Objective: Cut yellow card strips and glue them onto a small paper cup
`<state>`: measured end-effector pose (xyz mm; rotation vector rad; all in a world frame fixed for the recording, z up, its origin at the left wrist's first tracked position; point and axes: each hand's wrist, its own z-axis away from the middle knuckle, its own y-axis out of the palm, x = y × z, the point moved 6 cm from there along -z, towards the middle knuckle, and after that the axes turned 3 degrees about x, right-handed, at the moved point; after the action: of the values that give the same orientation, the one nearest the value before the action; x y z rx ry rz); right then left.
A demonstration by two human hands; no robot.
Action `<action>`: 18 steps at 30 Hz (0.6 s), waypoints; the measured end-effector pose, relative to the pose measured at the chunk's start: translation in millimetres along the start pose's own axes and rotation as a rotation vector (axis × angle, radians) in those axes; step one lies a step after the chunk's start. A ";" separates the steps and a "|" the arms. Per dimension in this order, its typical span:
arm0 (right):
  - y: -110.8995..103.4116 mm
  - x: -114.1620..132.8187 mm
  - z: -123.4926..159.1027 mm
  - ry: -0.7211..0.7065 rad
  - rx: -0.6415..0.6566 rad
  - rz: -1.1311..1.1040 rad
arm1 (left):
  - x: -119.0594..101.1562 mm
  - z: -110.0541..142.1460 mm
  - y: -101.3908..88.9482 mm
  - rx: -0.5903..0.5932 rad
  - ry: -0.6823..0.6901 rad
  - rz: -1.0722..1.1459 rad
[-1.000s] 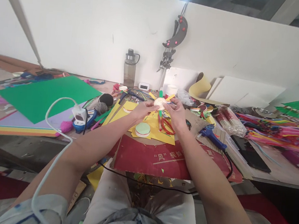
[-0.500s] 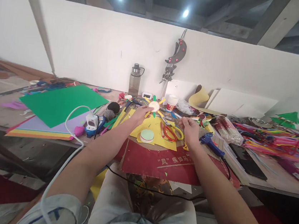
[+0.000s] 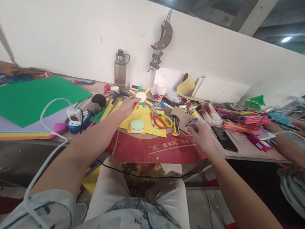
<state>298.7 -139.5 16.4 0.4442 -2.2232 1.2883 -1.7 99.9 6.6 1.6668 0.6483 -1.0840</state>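
My left hand (image 3: 129, 104) is closed on the edge of a round pale disc (image 3: 141, 97), which has yellow and green paper strips sticking out around it like rays. My right hand (image 3: 200, 131) is bent over a blue glue gun (image 3: 194, 120) at the right of the work area; the fingers wrap it and hide most of its body. Between the hands lie orange-and-yellow scissors (image 3: 162, 121) and a yellow-handled cutting tool (image 3: 175, 126). Below the disc, a round pale-green-topped piece (image 3: 137, 126) rests on yellow paper (image 3: 153, 131).
Green sheets (image 3: 30, 97) and a white charger (image 3: 74, 114) with a cable are on the left. Behind stand a bottle (image 3: 120, 72) and a paper cup (image 3: 161, 92). A phone (image 3: 224, 138) and colourful pipe cleaners (image 3: 245, 119) lie right, near another person's arm (image 3: 297, 151).
My right hand has moved from beside the scissors onto the glue gun. The left hand keeps its hold on the disc. The view has turned right, and another person's arms have come into sight.
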 end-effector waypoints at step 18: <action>4.5 10.0 1.3 -0.123 0.026 0.192 | -0.9 -0.6 -6.8 -0.045 0.019 0.017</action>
<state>287.9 -138.6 18.6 0.3338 -2.4029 1.4228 -7.5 102.9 4.3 1.6431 0.6652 -1.0357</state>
